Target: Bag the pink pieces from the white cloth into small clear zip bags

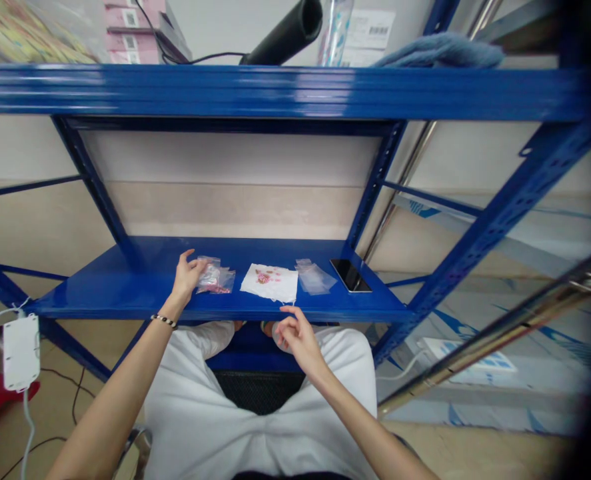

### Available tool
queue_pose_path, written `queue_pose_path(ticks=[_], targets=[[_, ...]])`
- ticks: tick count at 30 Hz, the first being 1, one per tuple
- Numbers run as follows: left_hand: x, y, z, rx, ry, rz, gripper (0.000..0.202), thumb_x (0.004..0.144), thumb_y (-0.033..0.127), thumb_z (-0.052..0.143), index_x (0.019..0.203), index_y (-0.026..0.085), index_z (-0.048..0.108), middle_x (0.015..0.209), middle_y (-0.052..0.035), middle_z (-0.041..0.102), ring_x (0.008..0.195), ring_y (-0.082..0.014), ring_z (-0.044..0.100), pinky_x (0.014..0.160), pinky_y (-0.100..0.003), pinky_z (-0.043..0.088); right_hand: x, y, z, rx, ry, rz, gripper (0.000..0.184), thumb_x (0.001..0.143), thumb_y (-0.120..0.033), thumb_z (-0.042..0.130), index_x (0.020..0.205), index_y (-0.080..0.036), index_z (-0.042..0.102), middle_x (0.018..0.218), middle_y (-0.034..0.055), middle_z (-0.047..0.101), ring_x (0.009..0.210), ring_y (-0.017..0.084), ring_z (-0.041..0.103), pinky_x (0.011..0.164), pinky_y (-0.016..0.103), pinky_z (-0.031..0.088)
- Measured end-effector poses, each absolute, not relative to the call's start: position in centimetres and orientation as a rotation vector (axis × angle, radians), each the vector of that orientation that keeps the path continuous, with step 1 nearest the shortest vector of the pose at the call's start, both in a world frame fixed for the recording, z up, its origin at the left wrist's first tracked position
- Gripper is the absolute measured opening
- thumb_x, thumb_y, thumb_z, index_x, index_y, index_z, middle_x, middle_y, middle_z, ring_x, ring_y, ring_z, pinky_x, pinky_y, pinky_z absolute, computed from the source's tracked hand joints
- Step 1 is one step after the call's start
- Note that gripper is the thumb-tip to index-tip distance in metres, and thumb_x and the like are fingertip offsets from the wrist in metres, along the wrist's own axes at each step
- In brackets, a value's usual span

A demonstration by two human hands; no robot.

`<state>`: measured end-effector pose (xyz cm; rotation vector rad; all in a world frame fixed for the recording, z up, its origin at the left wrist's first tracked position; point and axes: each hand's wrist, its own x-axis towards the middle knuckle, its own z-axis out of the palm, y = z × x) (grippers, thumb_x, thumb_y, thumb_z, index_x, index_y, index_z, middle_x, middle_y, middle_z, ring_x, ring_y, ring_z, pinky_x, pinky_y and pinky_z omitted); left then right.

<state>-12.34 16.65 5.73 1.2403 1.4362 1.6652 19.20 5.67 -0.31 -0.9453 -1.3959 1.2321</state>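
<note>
My left hand [188,275] is at the left of the small clear zip bags [216,277] holding pink and silvery bits. Its fingertips touch the edge of the upper bag, with one finger raised apart. My right hand [299,339] hovers in front of the shelf edge above my lap, fingers loosely bent and apart, holding nothing. Just beyond it lies a white sheet [281,285] with small pink and brownish pieces [265,275] on it, too small to name. To the right of the sheet, flat clear bags [316,277] overlap each other.
A phone [350,275] lies at the right end of the blue shelf [145,280]. An upper blue beam [275,92] crosses overhead, with pink boxes [134,33], a black tube [288,32] and a blue cloth [445,51] above. A white power box [21,352] hangs at left.
</note>
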Motion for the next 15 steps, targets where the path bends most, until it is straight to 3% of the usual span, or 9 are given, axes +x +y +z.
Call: queue_pose_path(ticks=[3,5,8,10,12,15], targets=[[-11.9,17.2,5.0,1.480,1.722,1.610,0.063,0.071,0.022,0.073,0.128,0.012,0.045,0.123,-0.0192,0.059,0.117,-0.0277,0.057,0.100,-0.043,0.043,19.2,5.7,-0.5,-0.919,-1.394,1.221,0.038,0.084,-0.025,0.053,0.120,-0.023,0.043,0.077,-0.0038,0.060,0.054,0.011,0.057,0.047,0.022,0.041],[-11.7,16.5,4.9,1.634,1.843,1.657,0.049,0.073,0.025,0.071,0.117,0.014,0.051,0.123,-0.0168,0.058,0.118,-0.0271,0.053,0.101,-0.040,0.040,19.2,5.7,-0.4,-0.917,-1.400,1.202,0.038,0.084,-0.025,0.052,0.121,-0.023,0.043,0.077,-0.0038,0.059,0.054,0.011,0.056,0.048,0.022,0.041],[-11.2,14.1,6.1,1.726,1.862,1.783,0.022,0.080,0.034,0.064,0.090,0.019,0.052,0.086,-0.0027,0.060,0.080,-0.0171,0.056,0.078,-0.030,0.045,19.3,5.6,0.1,-0.936,-1.412,1.166,0.038,0.084,-0.025,0.052,0.121,-0.024,0.044,0.078,-0.0032,0.060,0.055,0.011,0.057,0.048,0.022,0.041],[-10.6,12.1,7.6,1.768,1.878,1.836,0.031,0.084,0.035,0.059,0.066,0.021,0.038,0.059,0.0054,0.040,0.057,-0.0111,0.039,0.061,-0.024,0.036,19.4,5.6,0.4,-0.946,-1.408,1.157,0.038,0.084,-0.025,0.053,0.121,-0.024,0.044,0.078,-0.0027,0.060,0.056,0.012,0.058,0.048,0.022,0.040],[-9.7,10.0,8.8,1.797,1.875,1.897,0.044,0.087,0.033,0.054,0.057,0.021,0.024,0.054,0.0060,0.022,0.052,-0.0095,0.025,0.054,-0.024,0.026,19.5,5.8,0.7,-0.950,-1.401,1.152,0.038,0.084,-0.026,0.052,0.120,-0.024,0.043,0.078,-0.0027,0.060,0.056,0.012,0.057,0.047,0.021,0.038],[-7.8,7.4,8.8,1.956,1.694,1.749,0.050,0.089,0.034,0.052,0.055,0.020,0.018,0.053,0.0054,0.017,0.051,-0.0088,0.020,0.052,-0.025,0.020,19.6,6.2,0.7,-0.955,-1.375,1.134,0.037,0.083,-0.026,0.052,0.118,-0.024,0.044,0.077,-0.0033,0.060,0.055,0.012,0.057,0.048,0.022,0.039]])
